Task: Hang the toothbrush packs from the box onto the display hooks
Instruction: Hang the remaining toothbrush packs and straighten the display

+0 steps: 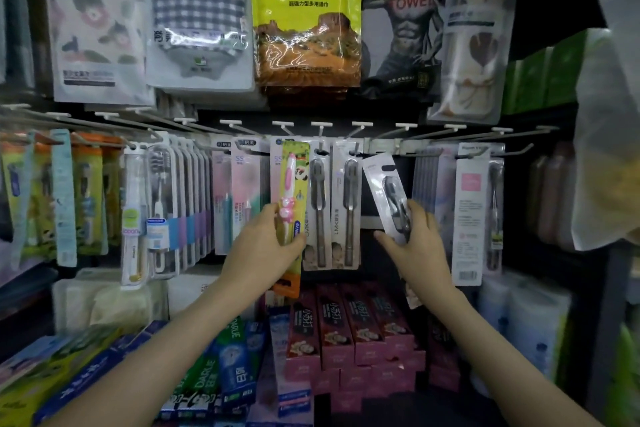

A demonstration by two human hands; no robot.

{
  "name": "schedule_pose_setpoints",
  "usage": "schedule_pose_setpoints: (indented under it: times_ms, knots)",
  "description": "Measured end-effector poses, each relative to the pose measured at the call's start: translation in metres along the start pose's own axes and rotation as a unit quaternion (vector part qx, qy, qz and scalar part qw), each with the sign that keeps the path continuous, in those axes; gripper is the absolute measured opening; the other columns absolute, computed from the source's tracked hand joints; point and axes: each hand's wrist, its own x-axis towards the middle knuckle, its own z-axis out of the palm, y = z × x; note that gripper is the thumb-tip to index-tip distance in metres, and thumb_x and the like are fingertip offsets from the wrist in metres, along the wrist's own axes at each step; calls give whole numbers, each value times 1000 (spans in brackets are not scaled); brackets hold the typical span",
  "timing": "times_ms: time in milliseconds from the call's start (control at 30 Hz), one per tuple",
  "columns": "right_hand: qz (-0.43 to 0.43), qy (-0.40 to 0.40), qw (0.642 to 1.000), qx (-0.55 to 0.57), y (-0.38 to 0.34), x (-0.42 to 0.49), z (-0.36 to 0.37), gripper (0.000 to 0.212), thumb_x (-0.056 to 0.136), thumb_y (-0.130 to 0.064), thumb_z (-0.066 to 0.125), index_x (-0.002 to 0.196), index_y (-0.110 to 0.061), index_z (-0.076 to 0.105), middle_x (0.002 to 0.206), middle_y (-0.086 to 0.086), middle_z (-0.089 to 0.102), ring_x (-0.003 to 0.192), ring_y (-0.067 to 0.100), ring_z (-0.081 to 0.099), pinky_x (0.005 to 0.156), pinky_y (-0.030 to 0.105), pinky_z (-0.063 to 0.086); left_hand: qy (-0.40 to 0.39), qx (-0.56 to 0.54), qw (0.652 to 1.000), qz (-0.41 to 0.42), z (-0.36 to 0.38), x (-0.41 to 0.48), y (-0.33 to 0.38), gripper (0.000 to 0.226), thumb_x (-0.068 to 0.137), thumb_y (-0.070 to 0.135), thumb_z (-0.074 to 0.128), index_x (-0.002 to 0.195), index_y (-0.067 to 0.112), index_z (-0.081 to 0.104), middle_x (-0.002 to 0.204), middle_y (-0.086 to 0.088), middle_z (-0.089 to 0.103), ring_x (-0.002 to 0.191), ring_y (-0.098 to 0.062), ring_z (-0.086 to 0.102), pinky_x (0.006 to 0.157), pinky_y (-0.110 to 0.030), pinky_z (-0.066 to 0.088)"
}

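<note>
Many packs already fill the hook rail (pixel 381 146), among them a pair of grey packs (pixel 334 211) hanging at its middle, which serves as the landmark here. Two packs are in hand and not yet hung, and the box is out of view, so I cannot tell how many remain. The left hand (pixel 266 243) grips a yellow-green child's toothbrush pack (pixel 295 191) with its fingers (pixel 298 248) curled round the lower half, holding it upright just left of the grey pair and overlapping the pink packs there. The right hand (pixel 415 243) pinches a clear grey toothbrush pack (pixel 388 194), tilted with its hang hole uppermost, just right of the grey pair. Above that pack the rail looks bare, the likeliest open room. Towel packs (pixel 304 28) hang close above the grey pair and toothpaste boxes (pixel 346 333) crowd below it, so the approach is best made straight in from the front.
</note>
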Motion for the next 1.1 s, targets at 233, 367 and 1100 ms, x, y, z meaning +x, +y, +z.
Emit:
schedule_pose_setpoints:
  times_ms: [233, 367, 1100]
  knots:
    - [1, -11, 1000, -29, -2, 25, 11, 75, 86, -30, 68, 146, -11, 27, 133, 10, 38, 114, 23, 47, 87, 23, 38, -5, -6, 1000, 14, 11, 8, 8, 41, 90, 40, 61, 123, 20, 46, 86, 12, 54, 76, -5, 56, 62, -26, 46]
    - [35, -25, 999, -22, 1, 31, 21, 76, 88, -32, 66, 147, -14, 22, 138, 12, 33, 120, 27, 44, 91, 33, 42, -3, -4, 1000, 9, 11, 7, 8, 48, 90, 40, 61, 128, 17, 45, 84, 15, 49, 77, -8, 55, 68, -29, 50]
    - [146, 9, 989, -14, 8, 75, 51, 66, 94, -2, 47, 150, -9, 13, 147, 19, 26, 129, 35, 38, 103, 45, 40, -1, 56, 997, 50, 2, -9, -11, 50, 91, 40, 59, 134, 21, 41, 93, 13, 46, 84, -9, 49, 66, -24, 40]
